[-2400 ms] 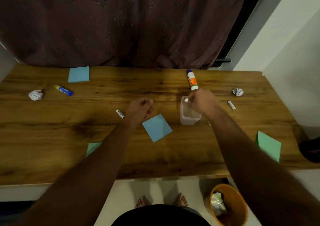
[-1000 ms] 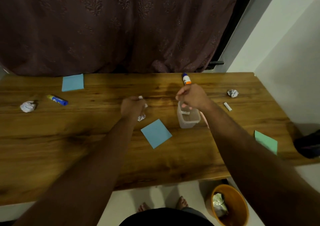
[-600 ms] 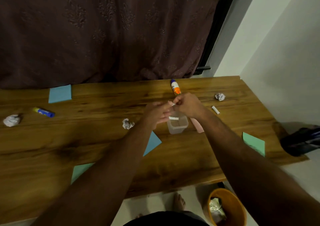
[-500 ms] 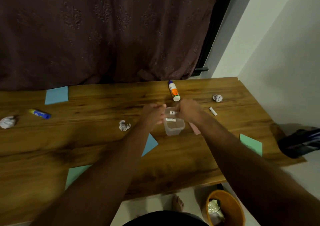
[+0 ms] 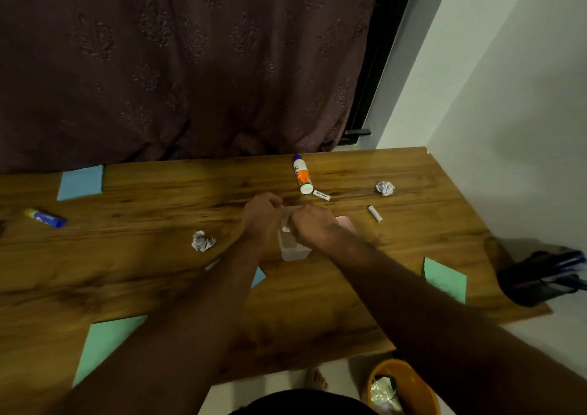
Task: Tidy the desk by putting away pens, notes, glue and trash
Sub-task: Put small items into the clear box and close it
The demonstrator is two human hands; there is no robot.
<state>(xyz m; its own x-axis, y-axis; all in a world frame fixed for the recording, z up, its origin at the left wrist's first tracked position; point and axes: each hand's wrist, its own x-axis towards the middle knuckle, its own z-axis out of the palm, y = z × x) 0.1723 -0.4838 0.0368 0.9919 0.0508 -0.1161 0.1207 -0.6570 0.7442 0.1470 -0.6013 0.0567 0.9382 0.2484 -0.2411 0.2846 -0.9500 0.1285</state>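
My left hand (image 5: 261, 218) and right hand (image 5: 313, 226) met over the small clear plastic container (image 5: 293, 249) at centre frame, fingers curled; I could not tell what either held, though a white piece showed inside its rim. The wooden desk (image 5: 349, 303) had smooth, dark-streaked grain. Crumpled paper (image 5: 202, 241) lay left of the container with bare wood around it, another wad (image 5: 385, 188) at upper right. The glossy glue bottle (image 5: 301, 175) lay near the far edge. A green note (image 5: 445, 279) overhung the right edge.
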